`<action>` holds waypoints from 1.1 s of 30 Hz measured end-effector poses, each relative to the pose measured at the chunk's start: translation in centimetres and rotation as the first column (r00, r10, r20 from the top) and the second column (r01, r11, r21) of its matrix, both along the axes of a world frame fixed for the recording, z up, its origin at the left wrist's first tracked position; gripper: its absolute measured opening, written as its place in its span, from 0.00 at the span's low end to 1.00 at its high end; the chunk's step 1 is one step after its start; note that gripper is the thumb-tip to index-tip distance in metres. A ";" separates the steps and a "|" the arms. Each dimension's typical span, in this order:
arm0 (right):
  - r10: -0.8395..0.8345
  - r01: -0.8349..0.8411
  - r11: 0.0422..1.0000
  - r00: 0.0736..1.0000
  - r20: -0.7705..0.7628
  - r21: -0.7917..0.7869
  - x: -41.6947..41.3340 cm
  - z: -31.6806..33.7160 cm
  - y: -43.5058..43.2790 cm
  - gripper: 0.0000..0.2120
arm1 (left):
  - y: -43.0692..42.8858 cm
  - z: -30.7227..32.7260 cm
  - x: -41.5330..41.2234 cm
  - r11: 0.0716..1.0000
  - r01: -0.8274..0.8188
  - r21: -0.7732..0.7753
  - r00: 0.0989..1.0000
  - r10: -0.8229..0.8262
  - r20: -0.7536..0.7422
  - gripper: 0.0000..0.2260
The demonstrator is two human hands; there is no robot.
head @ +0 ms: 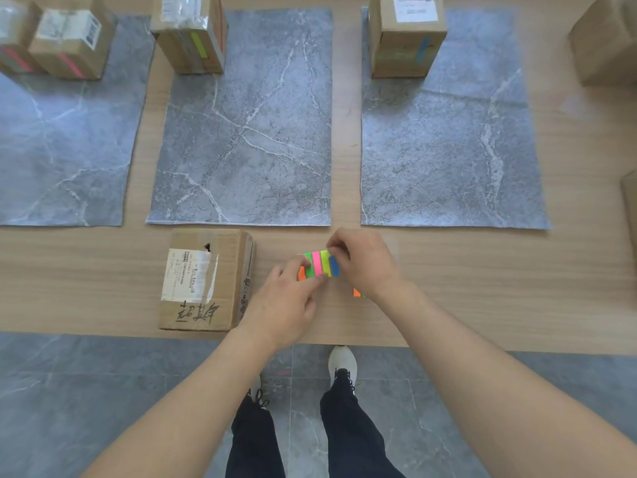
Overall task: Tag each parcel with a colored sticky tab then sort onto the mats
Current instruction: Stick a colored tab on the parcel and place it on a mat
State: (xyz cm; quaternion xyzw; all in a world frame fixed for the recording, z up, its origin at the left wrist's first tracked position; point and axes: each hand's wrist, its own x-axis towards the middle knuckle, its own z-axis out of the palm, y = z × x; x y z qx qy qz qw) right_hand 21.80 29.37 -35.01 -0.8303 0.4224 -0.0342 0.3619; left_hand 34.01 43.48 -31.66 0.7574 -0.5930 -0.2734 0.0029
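Tagging step. Just right of the untagged parcel [203,281], the left grip [286,298] pinched the pad of coloured tabs [319,265]; the right grip [365,267] pinched a tab near its blue end. Next, probably: peel one tab free and press it onto that parcel.

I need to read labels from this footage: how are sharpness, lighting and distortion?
Head view: soft, even light, faint shadows; wide-angle distortion makes the green-tabbed parcel lean; the near parcel has a label too blurred to read; the sticky tabs held by the left hand and right hand show distinct colours.
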 end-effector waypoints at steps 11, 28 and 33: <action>-0.447 0.364 0.895 0.722 0.528 0.259 0.6 4.0 3.3 0.04 | -2.0 3.7 0.0 0.474 -0.867 0.156 0.205 0.624 -0.754 0.06; -0.197 0.284 0.959 0.655 0.730 0.004 6.4 9.5 16.2 0.07 | 8.6 10.4 8.4 0.606 -0.792 0.069 0.239 0.412 -0.879 0.05; -0.236 0.298 0.954 0.767 0.596 -0.006 6.0 10.3 19.4 0.19 | 11.7 10.4 10.3 0.688 -0.725 -0.046 0.405 0.370 -0.836 0.05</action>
